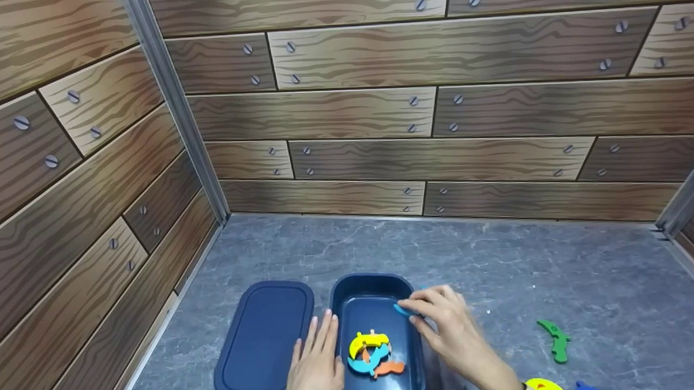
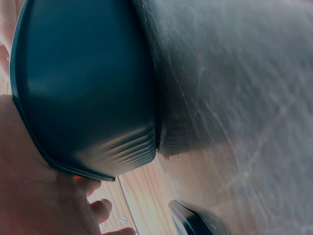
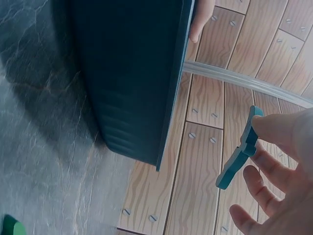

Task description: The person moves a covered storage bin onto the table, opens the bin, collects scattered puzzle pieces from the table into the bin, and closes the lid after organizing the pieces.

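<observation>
Over the right side of a dark blue plastic box (image 1: 369, 311), my right hand (image 1: 448, 321) pinches a blue curved toy piece (image 3: 239, 154) between thumb and fingers. The piece is held above the rim, as the right wrist view shows from below. My left hand (image 1: 315, 366) rests at the box's left rim with its fingers extended. Inside the box lie a yellow curved piece (image 1: 375, 338), a light blue curved piece (image 1: 360, 366) and an orange piece (image 1: 391, 368), piled together with some parts hidden under each other.
A flat dark blue lid (image 1: 265, 336) lies left of the box on the grey marbled table (image 1: 604, 278). To the right are a green toy piece (image 1: 559, 344), a yellow piece (image 1: 545, 386) and a blue piece (image 1: 589, 388). Wood-patterned walls (image 1: 344, 114) enclose the table.
</observation>
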Motion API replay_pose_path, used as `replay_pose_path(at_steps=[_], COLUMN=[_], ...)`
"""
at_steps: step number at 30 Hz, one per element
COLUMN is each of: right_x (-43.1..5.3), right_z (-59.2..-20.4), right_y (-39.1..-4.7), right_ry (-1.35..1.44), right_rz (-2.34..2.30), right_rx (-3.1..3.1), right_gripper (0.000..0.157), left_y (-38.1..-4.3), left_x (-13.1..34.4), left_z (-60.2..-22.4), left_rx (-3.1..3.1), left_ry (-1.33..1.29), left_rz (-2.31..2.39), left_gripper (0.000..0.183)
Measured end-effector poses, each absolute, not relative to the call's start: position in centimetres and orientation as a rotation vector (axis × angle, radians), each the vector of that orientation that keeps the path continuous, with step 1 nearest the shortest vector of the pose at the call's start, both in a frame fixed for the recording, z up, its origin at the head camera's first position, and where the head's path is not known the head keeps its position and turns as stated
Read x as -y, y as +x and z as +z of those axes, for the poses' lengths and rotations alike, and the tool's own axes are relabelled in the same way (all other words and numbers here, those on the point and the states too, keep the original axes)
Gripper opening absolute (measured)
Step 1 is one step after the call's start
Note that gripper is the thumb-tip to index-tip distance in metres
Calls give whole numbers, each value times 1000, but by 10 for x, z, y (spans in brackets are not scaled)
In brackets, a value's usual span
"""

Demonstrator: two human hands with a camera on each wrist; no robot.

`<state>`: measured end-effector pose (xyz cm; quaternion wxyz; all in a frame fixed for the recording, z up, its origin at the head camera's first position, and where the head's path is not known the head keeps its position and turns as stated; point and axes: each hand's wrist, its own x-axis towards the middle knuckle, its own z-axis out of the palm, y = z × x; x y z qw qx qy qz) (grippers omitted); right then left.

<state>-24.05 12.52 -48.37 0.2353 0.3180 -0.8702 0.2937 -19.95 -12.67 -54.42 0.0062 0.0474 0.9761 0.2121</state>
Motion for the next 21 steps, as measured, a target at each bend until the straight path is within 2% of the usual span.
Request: replay_pose_path(at_steps=[21], right_x=[-98], right_z=[-496], right_y=[-239], right_ry=[941], right_rz=[825], right_rx=[2507], right_gripper=[30], left_y=[-201], left_x=[127], left_z=[-544], left_rx=[-3046], left_ry=[146], left_rz=[670], left_gripper=[65])
